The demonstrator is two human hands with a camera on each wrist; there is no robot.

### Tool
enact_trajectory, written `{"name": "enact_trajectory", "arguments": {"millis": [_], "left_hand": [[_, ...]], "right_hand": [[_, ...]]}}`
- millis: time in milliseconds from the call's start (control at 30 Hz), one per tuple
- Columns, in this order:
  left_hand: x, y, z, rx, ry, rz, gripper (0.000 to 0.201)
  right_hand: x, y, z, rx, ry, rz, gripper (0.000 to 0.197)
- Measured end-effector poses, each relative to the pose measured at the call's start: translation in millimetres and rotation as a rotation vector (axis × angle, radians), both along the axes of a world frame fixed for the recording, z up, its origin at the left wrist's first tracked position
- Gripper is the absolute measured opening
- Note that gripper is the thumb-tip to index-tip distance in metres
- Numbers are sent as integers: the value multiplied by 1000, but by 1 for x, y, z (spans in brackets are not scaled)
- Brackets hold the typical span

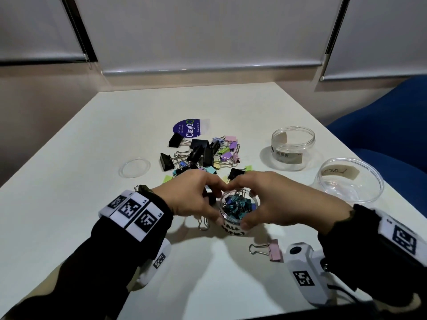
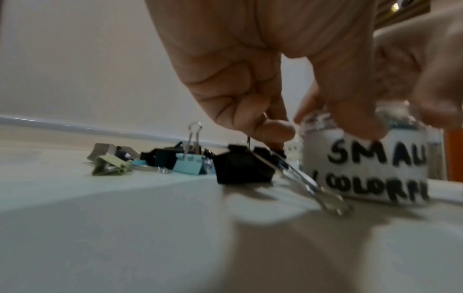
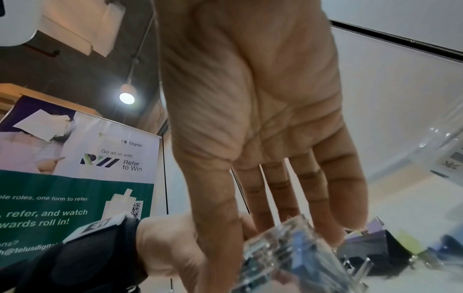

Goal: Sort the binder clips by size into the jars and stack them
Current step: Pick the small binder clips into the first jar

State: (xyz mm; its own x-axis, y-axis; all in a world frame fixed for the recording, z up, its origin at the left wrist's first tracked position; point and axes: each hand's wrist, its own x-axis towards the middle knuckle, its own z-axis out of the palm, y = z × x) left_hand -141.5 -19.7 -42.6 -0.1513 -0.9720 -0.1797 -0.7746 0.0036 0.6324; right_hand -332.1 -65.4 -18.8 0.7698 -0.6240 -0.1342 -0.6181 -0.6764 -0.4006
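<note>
A small clear jar (image 1: 238,211) labelled SMALL COLORFUL (image 2: 363,164) stands near the table's front and holds several small blue and teal binder clips. My left hand (image 1: 196,195) grips its left side with thumb and forefinger (image 2: 250,79). My right hand (image 1: 265,199) grips its right side, thumb on the front and fingers over the far rim (image 3: 263,119). A black clip (image 2: 243,168) lies under my left fingers, touching the jar's side. A mixed pile of black and pastel clips (image 1: 203,155) lies just behind the hands.
A pink clip (image 1: 273,250) lies alone at the front right. Two empty clear jars stand at the right: a taller one (image 1: 293,147) and a wide one (image 1: 350,181). A clear lid (image 1: 134,168) lies left, a purple sticker (image 1: 187,128) behind the pile. A blue chair (image 1: 392,125) borders the table's right edge.
</note>
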Motion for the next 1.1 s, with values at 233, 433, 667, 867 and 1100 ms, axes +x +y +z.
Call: {"name": "enact_trajectory", "arguments": {"millis": [233,433,667,867,1100], "left_hand": [[27,2,-1,-107,59,175,39],[27,-11,16,-323,-47,281,14],[54,-39,31,-202,-325,334,23],[67,-34,13,70,-405,292,52],[79,-35,11,49,-371,344,36]], "right_hand": [[7,-12,8,15,77,-36,75],[13,-18,8,40,85,-54,74],[4,-17,-2,45,39,-78,75],[4,-20,-2,70,60,-69,77],[11,-22,7,45,165,-32,77]]}}
